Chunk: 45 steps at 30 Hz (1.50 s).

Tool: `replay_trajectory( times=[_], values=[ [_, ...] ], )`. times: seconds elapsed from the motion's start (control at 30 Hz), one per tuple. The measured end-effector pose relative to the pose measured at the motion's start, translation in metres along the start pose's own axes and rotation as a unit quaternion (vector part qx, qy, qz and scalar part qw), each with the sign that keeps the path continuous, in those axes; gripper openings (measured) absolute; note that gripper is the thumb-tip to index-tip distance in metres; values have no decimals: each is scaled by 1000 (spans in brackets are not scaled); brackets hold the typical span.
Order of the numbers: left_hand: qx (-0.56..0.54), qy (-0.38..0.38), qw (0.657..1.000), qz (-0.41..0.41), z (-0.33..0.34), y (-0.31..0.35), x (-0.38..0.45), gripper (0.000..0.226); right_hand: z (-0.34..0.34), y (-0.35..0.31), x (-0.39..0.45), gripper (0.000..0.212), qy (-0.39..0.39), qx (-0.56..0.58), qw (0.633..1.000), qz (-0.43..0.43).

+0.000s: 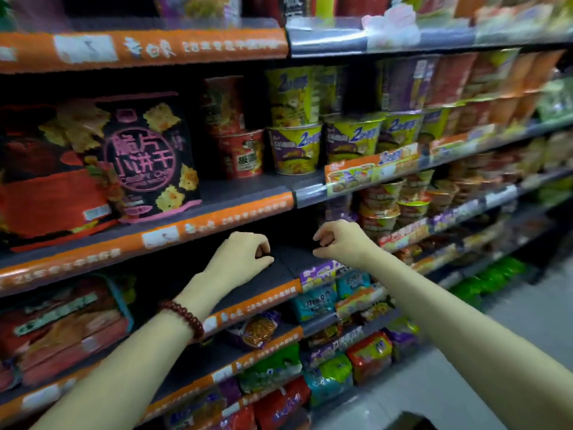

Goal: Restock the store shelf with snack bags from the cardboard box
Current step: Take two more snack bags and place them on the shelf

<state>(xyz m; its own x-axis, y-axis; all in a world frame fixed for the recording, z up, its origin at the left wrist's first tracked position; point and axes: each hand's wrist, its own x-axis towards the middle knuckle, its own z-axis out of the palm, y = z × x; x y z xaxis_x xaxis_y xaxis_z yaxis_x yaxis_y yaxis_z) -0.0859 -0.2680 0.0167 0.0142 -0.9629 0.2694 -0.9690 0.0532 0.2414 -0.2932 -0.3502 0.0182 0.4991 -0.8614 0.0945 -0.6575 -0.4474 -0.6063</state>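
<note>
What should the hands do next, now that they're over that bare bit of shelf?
Probably pull back and reach down for another bag. Both the left hand and the right hand hover with loosely curled fingers and hold nothing, over a bare dark stretch of shelf. A dark corner at the bottom edge may be the cardboard box, though too little shows to be sure.

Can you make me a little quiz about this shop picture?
1. True or false: the left hand holds a snack bag.
2. Which wrist wears the bead bracelet? A left, B right.
3. Fill in: the black cracker bag stands on the shelf ___ the hands.

Key: 1 false, since both it and the right hand hold nothing, fingers loosely curled over a bare shelf. 2 A. 3 above.
</note>
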Motion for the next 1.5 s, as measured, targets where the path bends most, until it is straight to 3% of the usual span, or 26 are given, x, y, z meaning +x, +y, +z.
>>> replay_trajectory(
  times=[0.27,0.53,0.67,0.87,0.97,1.2,1.5],
  values=[
    [-55,-147,982,101,101,75,75,19,-24,125,-62,32,31,-29,975,219],
    [-54,-282,923,255,222,152,117,29,-2,224,-151,36,61,2,900,432],
    [-46,-310,896,315,290,181,109,30,37,269,-194,35,75,24,856,511],
    [-47,-366,866,338,409,186,63,29,131,350,-247,34,84,79,803,585],
    [-55,-382,864,323,482,178,31,29,192,394,-269,33,134,104,779,604],
    [-95,-425,858,273,653,155,-52,40,352,489,-312,29,253,153,742,601],
    [-164,-452,848,224,848,133,-133,42,499,598,-344,32,327,150,718,595]
  ],
)
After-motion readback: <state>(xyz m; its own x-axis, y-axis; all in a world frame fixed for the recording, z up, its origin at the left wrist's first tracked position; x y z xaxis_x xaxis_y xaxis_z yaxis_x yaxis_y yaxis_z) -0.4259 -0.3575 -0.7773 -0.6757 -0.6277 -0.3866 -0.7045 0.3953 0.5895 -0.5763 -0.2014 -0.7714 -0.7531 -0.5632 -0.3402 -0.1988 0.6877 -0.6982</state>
